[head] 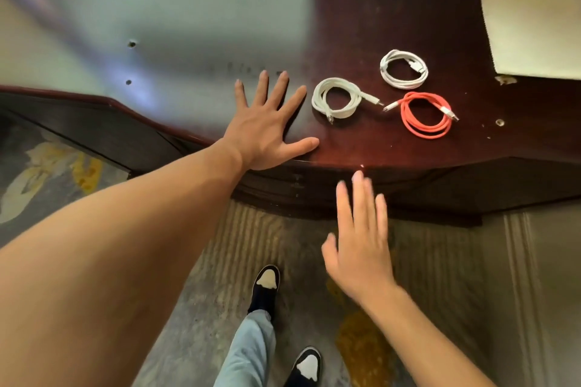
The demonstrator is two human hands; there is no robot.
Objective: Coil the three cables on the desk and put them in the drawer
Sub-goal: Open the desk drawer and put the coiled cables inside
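no readable text, labels, brands or numbers anywhere

Looks like a furnished room in a home or hotel: a glossy dark-wood desk [408, 9] with a shaped, curved front edge stands on patterned carpet [440, 276], and a cream-coloured pad [531, 25] lies at its far corner.

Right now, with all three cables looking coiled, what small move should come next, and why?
Probably the right hand reaches the drawer front to pull it open. The two white cables and the red cable lie coiled on the desk, no drawer shows open, and the left hand rests flat.
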